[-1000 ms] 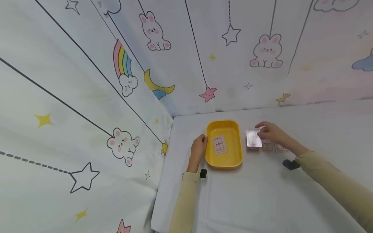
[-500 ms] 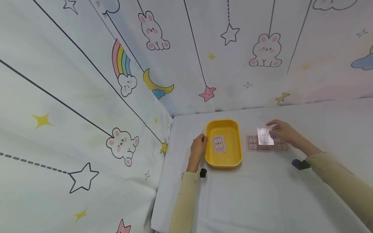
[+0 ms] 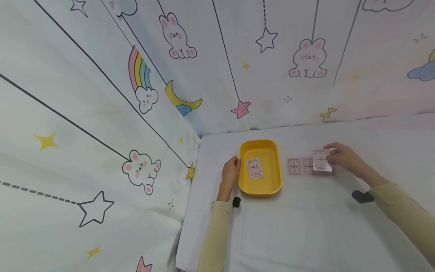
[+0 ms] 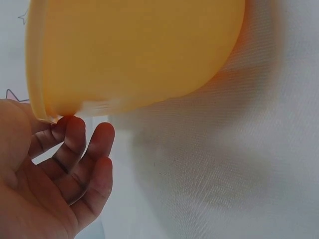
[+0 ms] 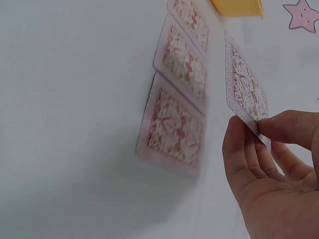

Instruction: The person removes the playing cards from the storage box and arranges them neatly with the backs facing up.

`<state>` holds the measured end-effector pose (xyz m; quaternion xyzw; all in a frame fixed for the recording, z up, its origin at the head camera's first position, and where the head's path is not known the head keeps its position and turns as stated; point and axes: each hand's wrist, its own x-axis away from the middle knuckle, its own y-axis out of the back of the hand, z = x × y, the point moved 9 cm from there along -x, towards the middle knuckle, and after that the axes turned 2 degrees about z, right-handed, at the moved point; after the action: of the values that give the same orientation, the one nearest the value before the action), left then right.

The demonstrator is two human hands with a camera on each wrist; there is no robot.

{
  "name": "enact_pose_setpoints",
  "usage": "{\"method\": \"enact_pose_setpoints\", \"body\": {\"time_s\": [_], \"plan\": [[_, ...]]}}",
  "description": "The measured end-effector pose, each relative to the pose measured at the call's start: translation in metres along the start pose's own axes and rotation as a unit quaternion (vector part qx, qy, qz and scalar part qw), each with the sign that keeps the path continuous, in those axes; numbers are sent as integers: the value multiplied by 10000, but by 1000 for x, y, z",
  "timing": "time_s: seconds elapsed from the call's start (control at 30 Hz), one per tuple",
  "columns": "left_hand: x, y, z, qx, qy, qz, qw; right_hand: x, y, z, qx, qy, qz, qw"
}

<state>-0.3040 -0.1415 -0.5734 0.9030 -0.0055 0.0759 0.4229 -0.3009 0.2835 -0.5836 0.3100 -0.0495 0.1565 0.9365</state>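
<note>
My right hand [image 3: 341, 155] pinches a playing card [image 3: 321, 160] between thumb and fingers, its patterned back showing. The card is held above a row of face-down cards on the table, and in the right wrist view the held card [image 5: 245, 85] stands tilted, apart from the row. That row has a left card [image 3: 293, 166], a middle card [image 3: 308, 166] and a right one mostly covered in the head view; the right wrist view shows this near card [image 5: 175, 130] fully. My left hand [image 3: 231, 169] grips the left rim of a yellow tray [image 3: 260, 192], fingertips curled under the rim [image 4: 37, 64].
Inside the tray lies another face-down card [image 3: 254, 168]. White cloth covers the table [image 3: 285, 230]. A printed curtain [image 3: 217, 75] with bunnies and stars rises behind the table and along its left side. A dark wrist device [image 3: 362, 196] hangs under the right sleeve.
My right hand has moved to the right along the row with the pinched card, from over the left card to over the right one. The left hand has stayed on the tray's rim.
</note>
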Motion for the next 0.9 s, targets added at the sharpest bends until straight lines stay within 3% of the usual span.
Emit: {"method": "enact_pose_setpoints", "body": {"time_s": [0.33, 0.63, 0.9], "plan": [[0, 0, 1, 135, 98, 26, 9999, 11, 12, -21, 8, -327, 10, 9995], [0, 2, 3, 25, 49, -49, 10000, 17, 24, -43, 264, -383, -49, 9989], [0, 0, -1, 34, -8, -15, 10000, 28, 35, -65, 421, -708, -122, 9965]]}}
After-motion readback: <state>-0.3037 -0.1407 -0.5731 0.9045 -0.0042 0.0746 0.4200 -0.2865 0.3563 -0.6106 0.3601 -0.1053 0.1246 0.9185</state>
